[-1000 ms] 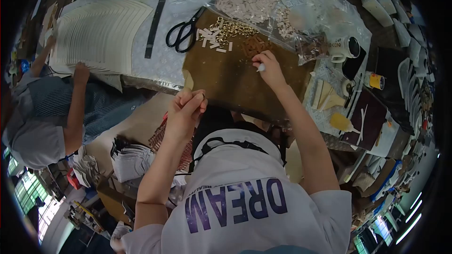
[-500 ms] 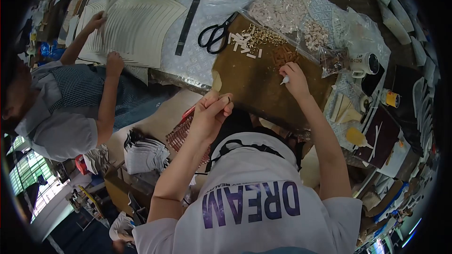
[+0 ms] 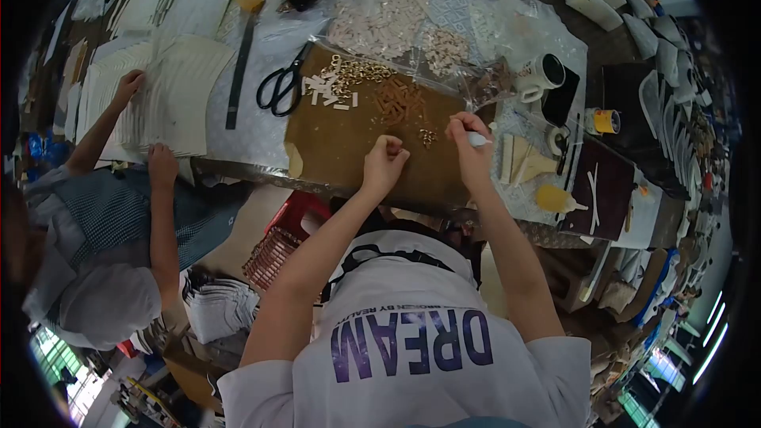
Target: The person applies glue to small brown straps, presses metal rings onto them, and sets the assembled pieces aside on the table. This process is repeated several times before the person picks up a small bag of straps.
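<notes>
My left hand is closed in a pinch above the front of a brown board; whatever lies between its fingertips is too small to make out. To its right, my right hand is wrapped round a small white-tipped tube, most of it hidden in the palm. A small cluster of gold pieces lies between the two hands. Farther back on the board are brown strips, gold rings and short white strips.
Black-handled scissors and a dark flat bar lie left of the board. Plastic bags of pale pieces are behind. A mug and a yellow glue bottle stand right. A co-worker's hands touch stacked pale sheets.
My left hand has moved forward and right, from the table's front edge to over the board. My right hand has shifted away from the brown strips, keeping the tube. The view has turned right.
</notes>
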`<state>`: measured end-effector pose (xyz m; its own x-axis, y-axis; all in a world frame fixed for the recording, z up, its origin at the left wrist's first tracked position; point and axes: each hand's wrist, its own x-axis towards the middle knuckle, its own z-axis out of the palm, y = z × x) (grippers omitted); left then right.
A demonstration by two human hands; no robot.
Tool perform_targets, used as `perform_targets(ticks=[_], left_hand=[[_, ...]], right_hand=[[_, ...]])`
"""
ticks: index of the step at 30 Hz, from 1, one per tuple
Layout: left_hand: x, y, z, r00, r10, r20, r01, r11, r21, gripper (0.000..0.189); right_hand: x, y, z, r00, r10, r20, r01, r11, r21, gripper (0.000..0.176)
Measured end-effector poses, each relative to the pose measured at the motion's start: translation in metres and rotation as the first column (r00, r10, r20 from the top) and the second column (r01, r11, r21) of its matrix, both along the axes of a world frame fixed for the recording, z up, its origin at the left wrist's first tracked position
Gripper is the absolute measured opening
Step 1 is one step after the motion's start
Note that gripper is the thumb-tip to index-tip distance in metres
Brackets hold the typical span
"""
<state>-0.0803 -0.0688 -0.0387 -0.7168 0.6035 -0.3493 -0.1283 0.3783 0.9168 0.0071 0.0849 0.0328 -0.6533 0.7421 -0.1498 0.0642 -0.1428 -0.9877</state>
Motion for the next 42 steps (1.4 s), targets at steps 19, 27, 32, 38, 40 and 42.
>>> perform_targets(ticks=[19,27,32,38,40,42], left_hand=[[-0.038,0.093,-0.001,0.543,-0.397,-0.740,0.374,0.903,-0.211,0.025],[-0.050,0.092,0.020,0.766,-0.473,-0.435,0.466,0.875,-0.131,0.014],[-0.021,0.027,0.097,0.896,-0.345,-0.279,0.433,0.818,0.378,0.015],[-0.061,-0.022,0.090,0.920,-0.238,-0.310,0.322,0.913,0.253,0.016],[-0.097,-0.030,0.052,0.848,-0.071,-0.525,0.137,0.987,0.088,0.011],[-0.127,-0.031,0.029,0.798,0.007,-0.603,-0.022,1.000,-0.018,0.012]], right_hand=[[0.111,-0.049,0.043,0.952,-0.302,0.053,0.307,0.946,-0.107,0.013],[0.082,-0.051,0.039,0.960,-0.270,0.072,0.277,0.952,-0.133,0.018],[0.046,-0.045,0.049,0.983,-0.068,0.170,0.122,0.937,-0.328,0.021],[0.006,-0.065,0.055,0.982,0.075,0.171,-0.013,0.941,-0.339,0.017],[-0.004,-0.069,0.055,0.982,0.074,0.174,-0.020,0.956,-0.293,0.016],[-0.015,-0.073,0.058,0.985,0.061,0.163,-0.019,0.969,-0.247,0.016]])
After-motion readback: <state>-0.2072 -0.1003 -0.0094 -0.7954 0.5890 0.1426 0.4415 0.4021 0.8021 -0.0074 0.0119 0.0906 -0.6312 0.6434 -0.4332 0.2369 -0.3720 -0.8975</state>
